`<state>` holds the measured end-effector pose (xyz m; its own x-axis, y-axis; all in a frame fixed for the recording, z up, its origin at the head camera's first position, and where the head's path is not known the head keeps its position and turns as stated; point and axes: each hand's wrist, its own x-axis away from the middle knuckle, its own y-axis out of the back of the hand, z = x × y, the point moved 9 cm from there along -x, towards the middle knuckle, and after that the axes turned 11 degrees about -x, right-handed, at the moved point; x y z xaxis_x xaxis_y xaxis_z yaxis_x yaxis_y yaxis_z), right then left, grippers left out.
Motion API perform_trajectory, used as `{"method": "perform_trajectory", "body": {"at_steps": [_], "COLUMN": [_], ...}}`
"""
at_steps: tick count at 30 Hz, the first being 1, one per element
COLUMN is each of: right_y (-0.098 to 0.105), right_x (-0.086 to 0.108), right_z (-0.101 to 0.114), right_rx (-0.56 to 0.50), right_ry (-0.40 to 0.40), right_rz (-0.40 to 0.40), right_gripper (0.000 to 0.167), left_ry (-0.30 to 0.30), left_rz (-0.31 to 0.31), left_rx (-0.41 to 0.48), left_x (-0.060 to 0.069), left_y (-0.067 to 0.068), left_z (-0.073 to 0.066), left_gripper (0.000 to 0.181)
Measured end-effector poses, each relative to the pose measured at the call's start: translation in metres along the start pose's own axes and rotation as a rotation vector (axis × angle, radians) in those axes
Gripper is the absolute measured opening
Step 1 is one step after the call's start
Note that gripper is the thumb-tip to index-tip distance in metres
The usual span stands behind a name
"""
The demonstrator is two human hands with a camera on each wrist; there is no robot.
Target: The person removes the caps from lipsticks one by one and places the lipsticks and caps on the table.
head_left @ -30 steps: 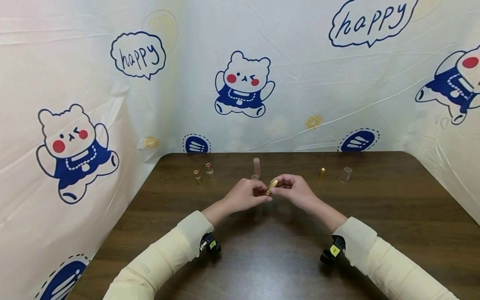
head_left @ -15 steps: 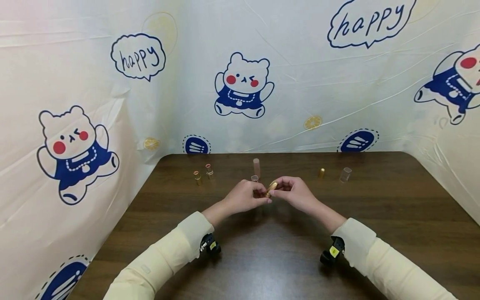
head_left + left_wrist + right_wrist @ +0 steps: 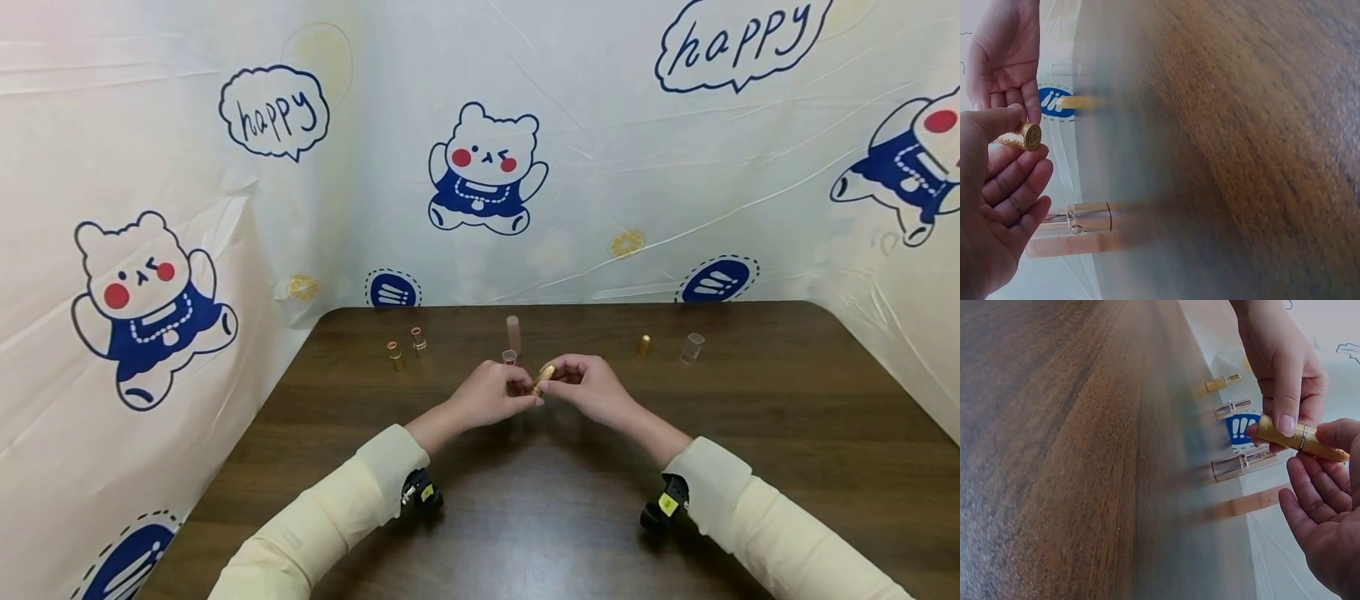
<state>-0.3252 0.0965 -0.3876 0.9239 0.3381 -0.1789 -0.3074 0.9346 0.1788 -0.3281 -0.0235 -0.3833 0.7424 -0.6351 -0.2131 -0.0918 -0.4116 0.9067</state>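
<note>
A gold lipstick tube (image 3: 543,379) is held in the air above the middle of the table, tilted, between both hands. My left hand (image 3: 489,394) pinches its lower end, thumb on top, as the right wrist view shows. My right hand (image 3: 592,388) grips the other end of the lipstick tube (image 3: 1302,440) with thumb and fingers. A seam ring runs round the tube between the two thumbs. In the left wrist view the round end of the tube (image 3: 1033,137) faces the camera. Just behind the hands stands a clear-topped lipstick (image 3: 510,357), partly hidden by my left hand.
A tall pink tube (image 3: 513,335) stands at the back middle. Two uncapped lipsticks, one gold (image 3: 395,356) and one beside it (image 3: 418,342), stand at the back left. Toward the back right are a small gold piece (image 3: 644,346) and a clear cap (image 3: 692,349).
</note>
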Motion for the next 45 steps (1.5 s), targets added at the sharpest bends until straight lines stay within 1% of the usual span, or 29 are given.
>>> {"method": "perform_trajectory", "body": {"at_steps": [10,23,31,35,37,41,43,45], "right_y": [0.000,0.000,0.000,0.000,0.003,0.017,0.026,0.034], "right_x": [-0.001,-0.002,-0.001,0.000,0.000,-0.002,-0.003,-0.004], "right_z": [0.000,0.001,0.003,0.004,0.005,0.008,0.010,0.010], "right_rx": [0.049,0.053,0.045,0.048,0.048,0.010,-0.011,-0.024], "right_ry": [0.026,0.048,0.067,0.070,0.074,0.088,0.092,0.093], "right_rz": [-0.021,-0.026,-0.035,-0.032,-0.041,-0.101,-0.143,-0.167], "right_gripper": [0.015,0.015,0.015,0.015,0.016,0.019,0.020,0.021], "left_ry": [0.022,0.025,0.023,0.023,0.019,0.051,0.070,0.085], "left_rz": [-0.032,-0.038,-0.074,-0.076,-0.065,-0.026,-0.026,-0.042], "left_rx": [-0.012,-0.006,-0.011,-0.017,-0.018,-0.032,-0.039,-0.029], "left_x": [0.000,0.000,0.000,0.000,0.001,0.007,0.012,0.015], "left_y": [0.003,0.003,0.007,0.007,0.006,0.001,0.001,0.002], "left_z": [0.003,0.004,0.005,0.005,0.006,0.014,0.020,0.025], "left_gripper": [0.013,0.014,0.015,0.015,0.015,0.015,0.015,0.014]}}
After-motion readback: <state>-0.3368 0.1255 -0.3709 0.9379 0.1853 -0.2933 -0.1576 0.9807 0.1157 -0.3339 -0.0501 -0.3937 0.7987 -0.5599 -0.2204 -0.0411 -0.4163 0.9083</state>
